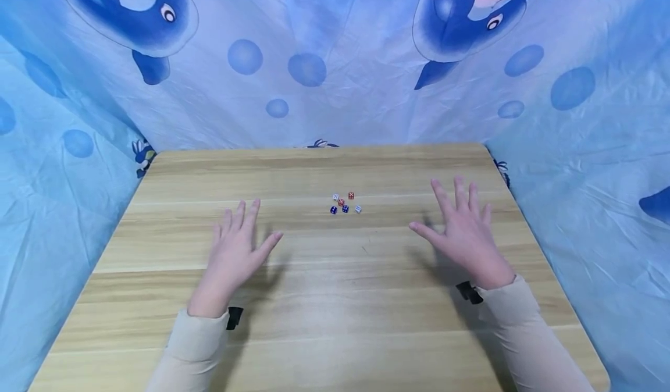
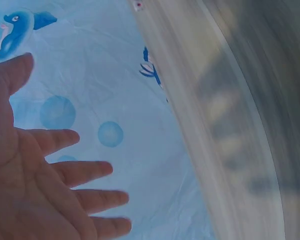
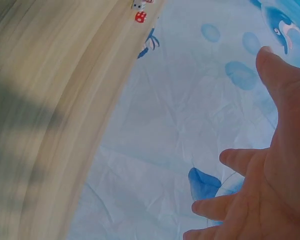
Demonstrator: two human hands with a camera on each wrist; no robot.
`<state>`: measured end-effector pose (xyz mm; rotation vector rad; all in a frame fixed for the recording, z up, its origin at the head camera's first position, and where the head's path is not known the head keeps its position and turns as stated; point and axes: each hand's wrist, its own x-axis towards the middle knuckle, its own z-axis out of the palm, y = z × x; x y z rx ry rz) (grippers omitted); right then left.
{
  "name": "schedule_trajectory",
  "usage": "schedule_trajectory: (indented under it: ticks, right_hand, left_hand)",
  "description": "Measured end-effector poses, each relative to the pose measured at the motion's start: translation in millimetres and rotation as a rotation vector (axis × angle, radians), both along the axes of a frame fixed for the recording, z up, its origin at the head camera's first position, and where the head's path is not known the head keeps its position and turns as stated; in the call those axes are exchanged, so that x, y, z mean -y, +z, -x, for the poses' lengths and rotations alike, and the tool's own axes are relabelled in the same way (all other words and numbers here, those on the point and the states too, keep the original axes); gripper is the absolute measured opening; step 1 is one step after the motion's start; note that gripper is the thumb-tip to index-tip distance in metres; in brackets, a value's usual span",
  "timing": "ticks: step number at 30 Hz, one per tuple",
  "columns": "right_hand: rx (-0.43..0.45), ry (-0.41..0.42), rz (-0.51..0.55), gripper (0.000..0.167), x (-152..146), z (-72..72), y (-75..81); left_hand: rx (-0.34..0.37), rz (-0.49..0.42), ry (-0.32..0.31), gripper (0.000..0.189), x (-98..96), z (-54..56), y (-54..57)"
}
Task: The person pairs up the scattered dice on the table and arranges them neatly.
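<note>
Several small dice lie in a loose cluster toward the back middle of the table: a red die (image 1: 351, 195), another red die (image 1: 341, 202), a white die (image 1: 335, 196), a second white die (image 1: 358, 209), a blue die (image 1: 333, 210) and another blue die (image 1: 345, 209). My left hand (image 1: 234, 258) hovers left of the cluster, fingers spread, holding nothing. On the other side, my right hand (image 1: 466, 238) is likewise spread over the table with nothing in it. The right wrist view catches a red die (image 3: 140, 17) at its top edge, beyond the thumb.
The wooden table (image 1: 335, 334) has rounded corners. A blue cloth (image 1: 356, 107) printed with dolphins and bubbles hangs behind it and along both sides. Each wrist carries a dark strap piece, one by the left cuff (image 1: 234, 317), one by the right (image 1: 469, 292).
</note>
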<state>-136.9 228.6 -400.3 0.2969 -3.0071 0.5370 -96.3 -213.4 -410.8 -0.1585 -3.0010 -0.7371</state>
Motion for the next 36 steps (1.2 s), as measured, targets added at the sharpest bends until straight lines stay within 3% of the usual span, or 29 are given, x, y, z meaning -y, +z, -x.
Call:
schedule_trajectory:
  ticks: [6, 14, 21, 36]
  right_hand:
    - [0.024, 0.048, 0.049, 0.101, 14, 3.0, 3.2]
    - [0.009, 0.115, 0.194, 0.093, 32, 12.7, -4.0]
    - [0.044, 0.144, 0.274, 0.09, 42, 17.7, -11.3]
    - [0.088, 0.193, 0.362, 0.08, 75, 24.9, -24.1]
  left_hand:
    - [-0.039, -0.121, -0.074, 0.078, -15.6, 13.5, 0.9]
    - [0.007, -0.255, -0.096, 0.062, -41.5, 37.2, -1.2]
    - [0.063, -0.278, -0.098, 0.058, -60.2, 49.6, -12.5]
    - [0.113, -0.313, -0.063, 0.048, -86.3, 77.9, -31.8]
